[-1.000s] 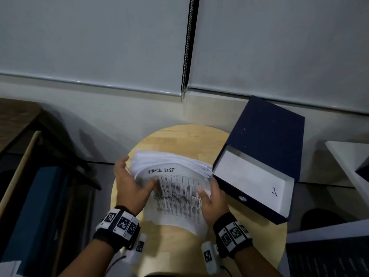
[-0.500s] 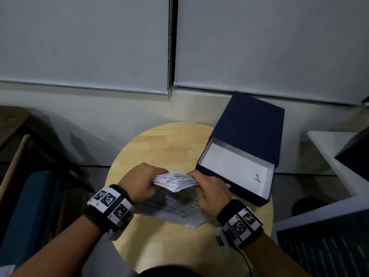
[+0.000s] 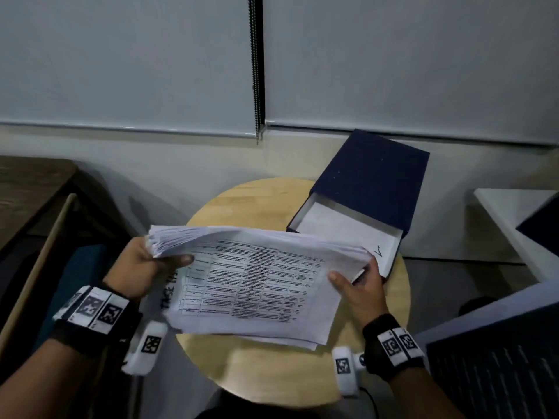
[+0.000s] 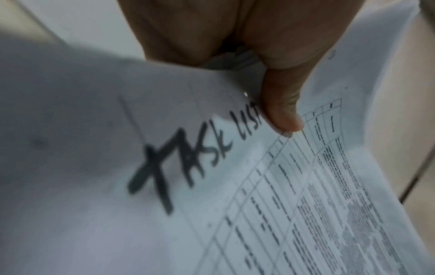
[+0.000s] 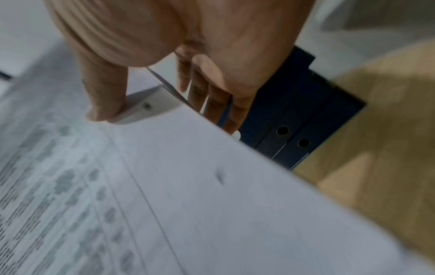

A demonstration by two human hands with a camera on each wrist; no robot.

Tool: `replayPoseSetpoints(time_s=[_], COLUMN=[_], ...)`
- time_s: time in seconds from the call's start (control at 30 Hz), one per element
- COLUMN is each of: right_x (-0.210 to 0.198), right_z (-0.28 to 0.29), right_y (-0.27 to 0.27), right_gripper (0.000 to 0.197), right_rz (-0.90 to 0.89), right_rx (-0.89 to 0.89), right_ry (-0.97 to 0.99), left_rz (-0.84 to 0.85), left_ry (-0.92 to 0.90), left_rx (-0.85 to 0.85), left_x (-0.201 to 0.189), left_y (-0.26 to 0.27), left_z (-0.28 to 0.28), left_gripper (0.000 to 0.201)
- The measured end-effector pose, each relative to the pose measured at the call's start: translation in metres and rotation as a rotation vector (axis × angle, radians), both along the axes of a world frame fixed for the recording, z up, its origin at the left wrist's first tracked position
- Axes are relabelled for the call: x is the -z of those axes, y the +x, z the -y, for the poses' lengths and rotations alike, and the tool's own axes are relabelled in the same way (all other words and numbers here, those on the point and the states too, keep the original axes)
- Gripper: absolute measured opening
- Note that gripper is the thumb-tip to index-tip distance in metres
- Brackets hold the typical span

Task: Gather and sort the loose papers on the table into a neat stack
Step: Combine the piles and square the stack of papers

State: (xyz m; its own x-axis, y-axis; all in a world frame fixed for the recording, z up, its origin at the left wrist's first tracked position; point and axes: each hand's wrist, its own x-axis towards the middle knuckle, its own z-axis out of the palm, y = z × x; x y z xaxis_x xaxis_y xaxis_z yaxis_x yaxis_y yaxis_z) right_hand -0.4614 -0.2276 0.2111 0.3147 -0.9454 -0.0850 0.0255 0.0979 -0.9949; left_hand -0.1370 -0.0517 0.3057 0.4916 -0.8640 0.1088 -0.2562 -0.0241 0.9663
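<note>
Vs half a second back: the paper stack [image 3: 257,276] was bunched up short between two fists close together over the table; now it's spread wide, printed face up toward the camera, hands far apart at its two ends. A second back it lay flat on the table with "TASK LIST" at the far edge; now that heading runs along the left end, so the sheet has turned a quarter.

Left hand [image 3: 142,267] grips the left end of the stack: thumb [image 4: 282,111] clamped down on the top sheet right at the "TASK LIST" writing, other fingers hidden under the paper, can't tell how they lie. The fanned sheet edges sit just above the thumb.

Right hand [image 3: 360,285] pinches the right end: thumb [image 5: 105,100] on top near the corner with a punch hole, fingers [image 5: 212,100] straight-ish and together underneath the sheets. Closed on the stack, not loose.

Stack's long axis runs left-right between the two hands, far long edge higher, near edge sagging down toward the person. It's held above the round wooden table [image 3: 251,204]; near edge looks close to the tabletop, contact can't be told. Bottom sheets poke out unevenly past the near edge.

Just beyond the right fingers: open dark blue box file [image 3: 372,189] on the table, its white inside facing the stack's right end. Wrist views blurred.
</note>
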Motion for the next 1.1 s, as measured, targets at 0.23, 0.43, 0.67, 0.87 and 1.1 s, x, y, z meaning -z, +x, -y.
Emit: replayPoseSetpoints(time_s=[0.23,0.43,0.67,0.87,1.1], right_x=[-0.014,0.010,0.114,0.098,0.114], right_z=[-0.012,-0.028,-0.051,-0.052,-0.069], right_y=[0.017,0.036,0.066,0.062,0.044], right_gripper=[0.033,0.020,0.080,0.043,0.044], right_rz=[-0.006,-0.206,-0.361,-0.330,-0.353], right_rx=[-0.146,-0.044,0.052,0.172,0.180], right_ry=[0.014,-0.016,0.264,0.149,0.130], left_rz=[-0.160,0.030,0.050,0.039,-0.113], left_ry=[-0.106,0.085,0.318,0.241,0.225], left_rx=[-0.099,-0.118,-0.061,-0.100,0.032], left_x=[0.018,0.059,0.192,0.196,0.199], left_y=[0.003,0.008,0.021,0.035,0.026], left_z=[-0.021,-0.014,-0.005,0.008,0.002], left_gripper=[0.041,0.045,0.036,0.036,0.040])
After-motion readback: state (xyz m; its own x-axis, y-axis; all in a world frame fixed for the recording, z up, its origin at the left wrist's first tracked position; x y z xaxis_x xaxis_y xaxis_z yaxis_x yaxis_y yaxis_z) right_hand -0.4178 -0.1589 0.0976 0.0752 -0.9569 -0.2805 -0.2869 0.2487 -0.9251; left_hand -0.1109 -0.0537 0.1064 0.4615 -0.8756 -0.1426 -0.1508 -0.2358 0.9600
